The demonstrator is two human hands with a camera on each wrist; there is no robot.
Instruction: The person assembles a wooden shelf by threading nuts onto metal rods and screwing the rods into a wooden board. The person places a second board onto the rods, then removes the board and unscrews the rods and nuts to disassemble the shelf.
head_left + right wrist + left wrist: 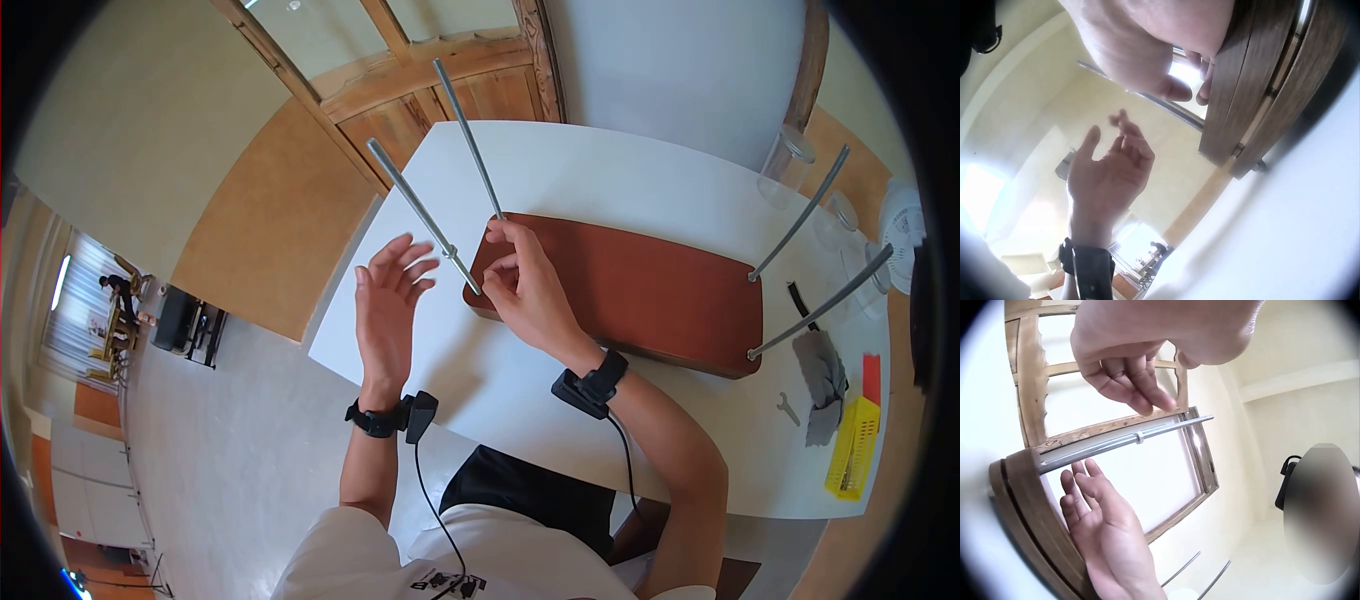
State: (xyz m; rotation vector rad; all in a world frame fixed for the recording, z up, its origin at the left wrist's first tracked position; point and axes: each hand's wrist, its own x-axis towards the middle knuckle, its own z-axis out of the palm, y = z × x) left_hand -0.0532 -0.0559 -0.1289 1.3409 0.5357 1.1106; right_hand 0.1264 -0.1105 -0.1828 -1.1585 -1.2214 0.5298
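Observation:
A brown wooden seat board (640, 290) lies upside down on a white table (560, 170), with several metal legs pointing up from it. My right hand (525, 285) sits at the board's near-left corner. Its fingers are curled beside the base of the nearest metal leg (425, 215), also seen as a rod (1129, 440) in the left wrist view. Whether they pinch that leg is unclear. My left hand (388, 300) hovers just left of the same leg, palm toward it with fingers spread, and holds nothing. The second leg (468, 140) rises right behind my right index finger.
Two more legs (800, 215) stand at the board's right end. On the table's right side are clear glass jars (790, 160), a grey cloth (822, 375), a small wrench (788, 408), a yellow crate (852, 450) and a white fan (905, 235). A wooden frame (440, 80) stands behind the table.

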